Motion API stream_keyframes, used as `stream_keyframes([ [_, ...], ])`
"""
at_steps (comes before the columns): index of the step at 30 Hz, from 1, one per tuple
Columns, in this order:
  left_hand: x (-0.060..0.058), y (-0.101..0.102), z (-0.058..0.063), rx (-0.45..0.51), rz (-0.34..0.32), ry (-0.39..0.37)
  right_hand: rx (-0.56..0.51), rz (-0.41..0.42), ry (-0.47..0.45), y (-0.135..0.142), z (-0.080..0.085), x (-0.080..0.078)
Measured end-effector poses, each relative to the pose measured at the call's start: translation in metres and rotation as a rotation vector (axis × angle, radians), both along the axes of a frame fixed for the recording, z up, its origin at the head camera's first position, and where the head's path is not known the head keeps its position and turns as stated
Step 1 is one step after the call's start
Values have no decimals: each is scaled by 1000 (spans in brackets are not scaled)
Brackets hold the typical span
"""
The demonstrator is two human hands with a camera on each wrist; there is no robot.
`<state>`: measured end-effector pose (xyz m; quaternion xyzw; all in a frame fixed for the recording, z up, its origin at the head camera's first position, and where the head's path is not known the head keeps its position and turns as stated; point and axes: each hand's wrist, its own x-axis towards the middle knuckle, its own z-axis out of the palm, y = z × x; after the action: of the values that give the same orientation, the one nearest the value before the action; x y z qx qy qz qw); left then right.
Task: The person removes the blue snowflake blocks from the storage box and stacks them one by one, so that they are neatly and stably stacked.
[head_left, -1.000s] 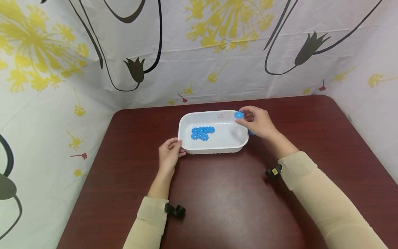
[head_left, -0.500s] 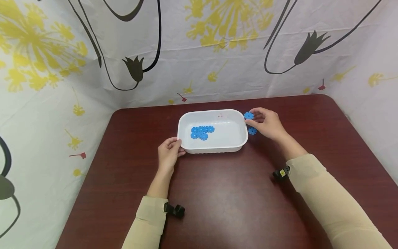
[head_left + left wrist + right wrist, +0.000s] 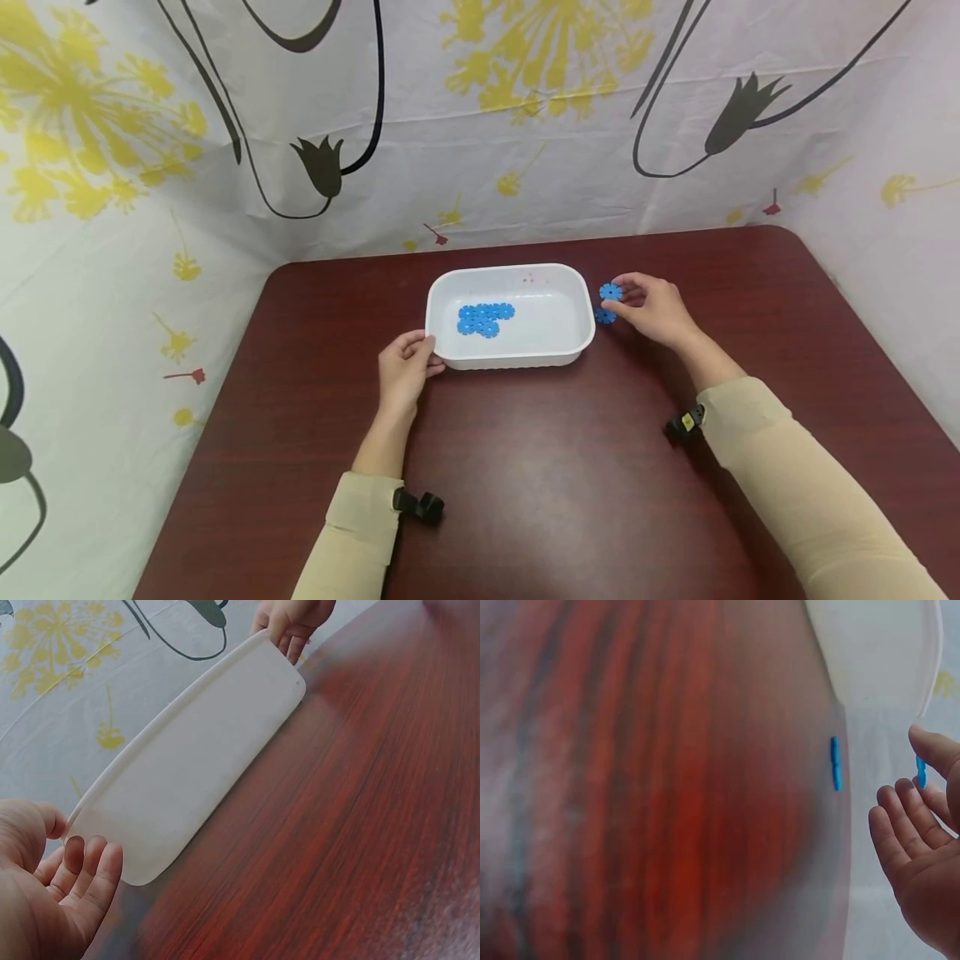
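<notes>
A white plastic tray [image 3: 513,362] stands on the table, with several blue notched discs [image 3: 480,319] lying in its left half. My left hand [image 3: 402,368] grips the tray's near left corner; in the left wrist view its thumb is at the rim and the fingers lie against the outer wall. Just right of the tray, my right hand [image 3: 658,312] pinches a blue notched disc [image 3: 611,292] between thumb and forefinger. Another blue disc [image 3: 835,763] lies flat on the tabletop below it, seen edge-on in the right wrist view, and the two discs are apart there.
The dark red wooden table [image 3: 525,467] reaches back to a white cloth [image 3: 420,183] printed with flowers, which also hangs along both sides. A black wrist camera [image 3: 420,505] is strapped to the left sleeve, and a similar camera [image 3: 684,423] to the right.
My right hand has moved right with the blue disc, from over the tray's right rim to beside the tray, then lower over the disc on the table. My left hand stays at the tray.
</notes>
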<state>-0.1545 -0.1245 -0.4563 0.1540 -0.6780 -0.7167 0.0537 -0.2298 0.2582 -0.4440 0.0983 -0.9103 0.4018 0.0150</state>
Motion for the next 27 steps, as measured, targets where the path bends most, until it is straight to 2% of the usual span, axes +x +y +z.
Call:
stream_keyframes([
  [5, -1, -1, -1, 15, 7, 7, 9, 12, -37, 3, -5, 0],
  [14, 0, -1, 0, 13, 1, -4, 79, 39, -12, 7, -13, -3],
  [27, 0, 0, 0, 9, 5, -9, 135, 83, -54, 8, -17, -7],
])
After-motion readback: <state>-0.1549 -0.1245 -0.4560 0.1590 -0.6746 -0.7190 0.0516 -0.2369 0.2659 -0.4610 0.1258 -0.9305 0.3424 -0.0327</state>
